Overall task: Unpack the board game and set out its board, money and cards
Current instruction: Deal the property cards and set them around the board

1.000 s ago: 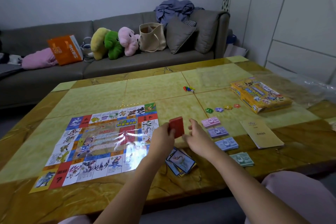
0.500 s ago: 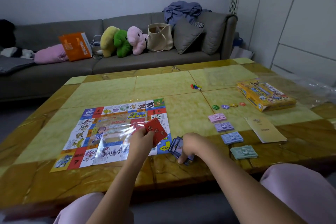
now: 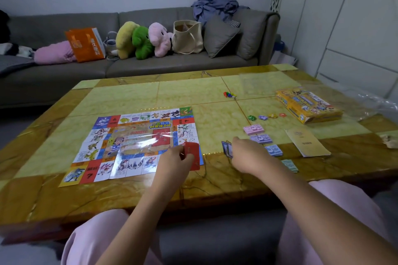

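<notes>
Here, left grip (image 3: 174, 160) holds red cards (image 3: 193, 153), right grip (image 3: 247, 155) blue cards (image 3: 227, 149), money stacks (image 3: 254, 129) beside

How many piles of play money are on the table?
4, in a column beside the right hand: the pink pile farthest, then the purple pile, the blue pile, and the green pile nearest the front edge. The hand may hide others.

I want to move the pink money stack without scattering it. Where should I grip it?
Grip the pink stack from above by its short ends, probably: it lies flat, and the purple stack crowds its near long side, leaving the ends free.
</notes>
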